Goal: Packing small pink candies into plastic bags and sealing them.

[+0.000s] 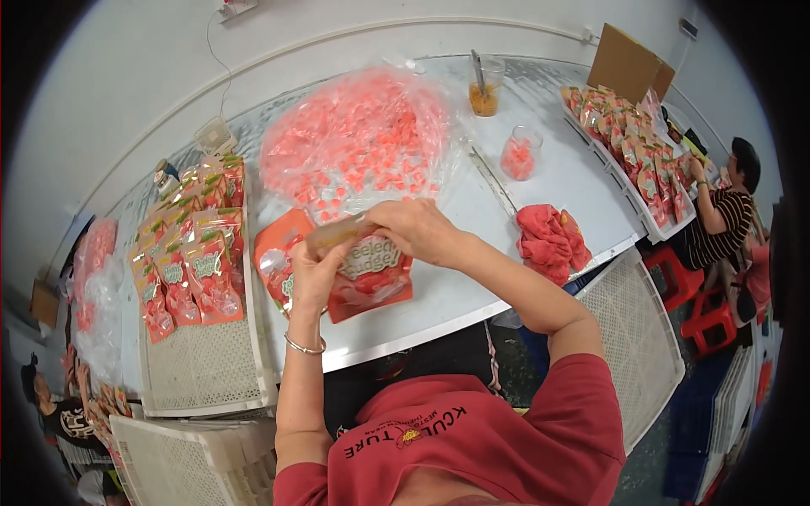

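Your left hand (310, 274) and right hand (413, 229) are both closed on the top edge of a pouch (371, 291); it is on your side of the big bag (354, 126); a second pouch (274, 253) lies at the bag's near left; a crate (202, 367) bearing pouches is left of the bag, a cup (521, 158) right of it, a red cloth (544, 240) to its near right.

A red short-sleeved T-shirt (506, 422) (dark lettering (388, 435), small yellow emblem (411, 436)) is worn with a silver bangle (304, 349).
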### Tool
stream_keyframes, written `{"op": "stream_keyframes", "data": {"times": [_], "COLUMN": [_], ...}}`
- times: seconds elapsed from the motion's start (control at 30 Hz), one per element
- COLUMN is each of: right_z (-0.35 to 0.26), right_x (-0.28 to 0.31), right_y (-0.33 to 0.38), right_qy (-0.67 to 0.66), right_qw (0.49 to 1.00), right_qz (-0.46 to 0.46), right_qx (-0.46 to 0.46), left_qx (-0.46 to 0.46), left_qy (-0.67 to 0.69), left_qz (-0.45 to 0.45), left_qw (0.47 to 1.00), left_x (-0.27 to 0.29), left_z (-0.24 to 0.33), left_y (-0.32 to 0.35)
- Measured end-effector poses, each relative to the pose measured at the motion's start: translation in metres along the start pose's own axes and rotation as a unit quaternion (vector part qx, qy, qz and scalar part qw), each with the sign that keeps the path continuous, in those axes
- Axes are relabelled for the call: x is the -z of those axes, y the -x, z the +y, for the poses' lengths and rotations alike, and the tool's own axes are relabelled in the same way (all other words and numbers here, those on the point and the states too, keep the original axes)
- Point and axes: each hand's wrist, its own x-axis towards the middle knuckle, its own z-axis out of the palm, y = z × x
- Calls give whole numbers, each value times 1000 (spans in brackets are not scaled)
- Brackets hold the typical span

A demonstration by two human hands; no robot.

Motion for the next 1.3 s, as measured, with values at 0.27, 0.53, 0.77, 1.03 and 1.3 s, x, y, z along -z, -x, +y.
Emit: {"op": "stream_keyframes", "data": {"times": [0.27,0.53,0.77,1.03,1.3], "right_z": [26,14,5,-33,-81], "right_x": [10,14,-17,-62,-256], "right_y": [-9,-29,-54,-90,-238], "right_qy": [-142,-125,-56,-35,-276], "right_qw": [978,980,991,987,954], "right_qz": [-130,-127,-121,-158,-89], "right_qx": [-85,-86,29,21,71], "left_qx": [13,-28,83,15,-138], "left_qy": [1,-82,-70,-65,-464], "left_qz": [22,37,54,161,448], "left_qw": [1000,996,993,985,752], "left_x": [-6,-11,20,110,254], "left_z": [2,8,19,0,24], "left_y": [-4,-11,1,36,54]}}
